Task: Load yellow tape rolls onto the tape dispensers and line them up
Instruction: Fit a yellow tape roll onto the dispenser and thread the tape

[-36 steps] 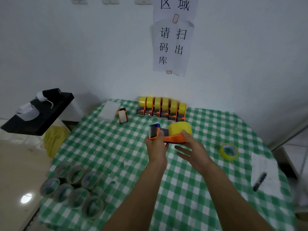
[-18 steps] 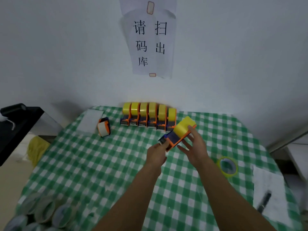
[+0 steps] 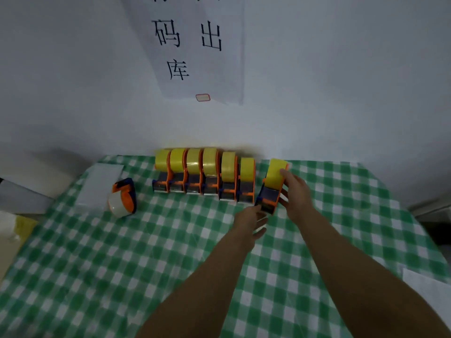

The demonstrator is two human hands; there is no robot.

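**Green-checked table point(image 3: 122, 264) against white wall: seventh dispenser point(image 3: 269, 193) held at right end of row**

Table wears a green and white checked cloth and is pushed to a white wall with a paper sign point(image 3: 195, 45) taped above. Six loaded dispensers point(image 3: 205, 176) stand side by side at the far edge, yellow rolls toward the wall. The seventh dispenser, with a yellow roll point(image 3: 277, 173) on it, sits just right of the sixth with a small gap and leans right, not square to the row. Cannot tell if its base is on the cloth.

The right hand point(image 3: 295, 193) grips its right side, with fingers curled over the roll and thumb low by the base. The left hand point(image 3: 249, 218) has fingertips at the front end. Cannot tell if they pinch or only touch, as the fingers are partly hidden behind the knuckles.

Off to the left, an orange dispenser with pale tape point(image 3: 122, 198) lies on its side next to a white sheet point(image 3: 100, 184).

Risks, as a judgement:
- The lean means it may land skewed or tip when released.
- Pushing it left too hard could knock the sixth unit and topple the row like dominoes.
- Sliding it instead of lifting could drag and bunch the cloth and shift its neighbours.
- Pressure from the fingers on the roll could unseat it if it is not fully on the hub.
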